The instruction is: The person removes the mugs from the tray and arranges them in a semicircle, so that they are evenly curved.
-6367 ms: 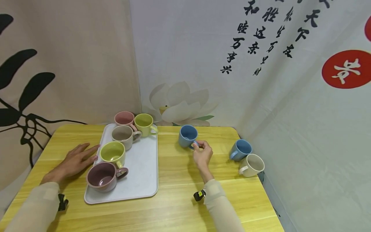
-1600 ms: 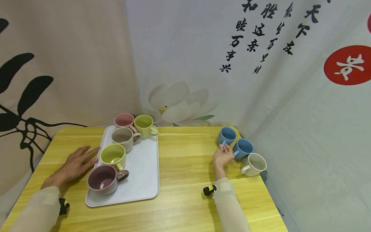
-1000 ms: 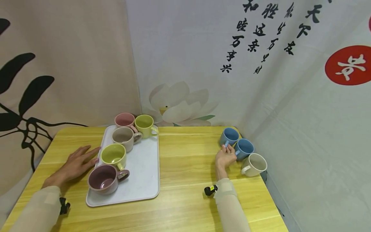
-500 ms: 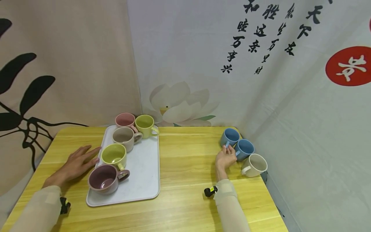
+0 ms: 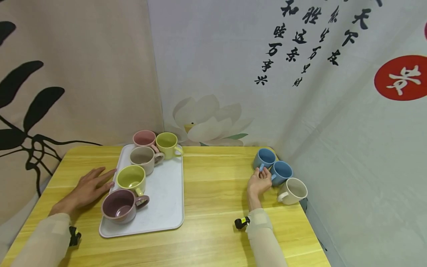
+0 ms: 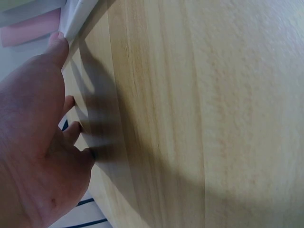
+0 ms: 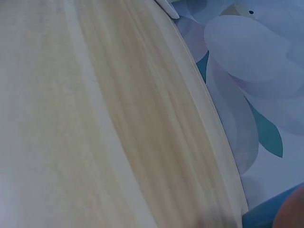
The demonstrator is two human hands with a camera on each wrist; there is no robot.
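At the table's far right corner, my right hand pinches the handle of a blue mug, which stands upright. Close against it is a second blue mug, with a cream mug nearer me. In the right wrist view only a bit of the blue mug and a fingertip show. My left hand lies with fingers spread at the left edge of a white tray. On that tray stand a purple mug, two yellow-green mugs, a grey-beige mug and a pink mug.
The wooden table ends at a cloth backdrop behind and to the right. One yellow-green mug stands beside the purple one; the other yellow-green mug is at the tray's far right corner.
Since the oldest frame, my right hand has carried the blue mug rightward from the back middle to beside the other blue mug. It has stayed there over the last second. The left hand keeps its place.
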